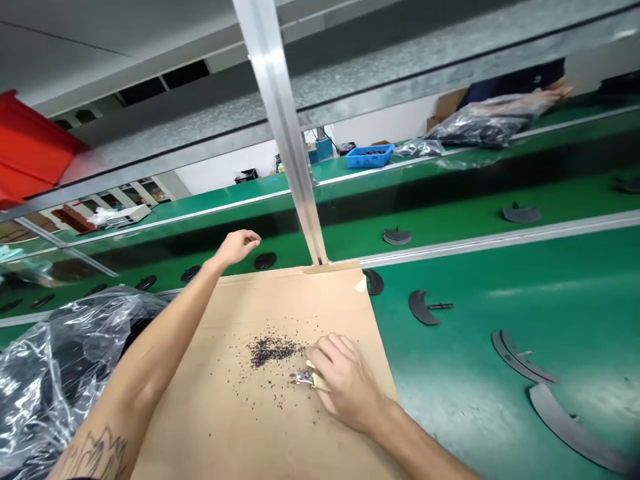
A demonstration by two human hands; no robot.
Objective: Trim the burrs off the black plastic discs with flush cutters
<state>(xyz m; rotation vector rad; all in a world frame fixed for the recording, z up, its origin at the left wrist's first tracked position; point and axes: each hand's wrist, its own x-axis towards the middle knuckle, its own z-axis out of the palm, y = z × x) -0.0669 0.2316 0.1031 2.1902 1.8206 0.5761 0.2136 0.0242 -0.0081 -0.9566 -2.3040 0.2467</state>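
Note:
My left hand (pixel 239 247) is stretched out over the green conveyor belt at the back, its fingers loosely curled and slightly apart, with nothing visible in them. Just right of it and below, a round black plastic piece (pixel 265 261) lies on the belt. My right hand (pixel 344 381) is closed around a small pair of nippers (pixel 305 378) with pale handles, their metal jaws pointing left. Beneath the jaws is a brown cardboard sheet (pixel 200 400). A scatter of tiny black clippings (pixel 273 350) covers its middle.
Curved black parts (pixel 423 308) lie on the green table (pixel 460 267) to the right. A clear plastic bag (pixel 75 360) with dark contents stands at left. A metal post (pixel 285 120) rises behind the cardboard. Across the belt are a blue basket (pixel 370 157) and another person's hand (pixel 559 91).

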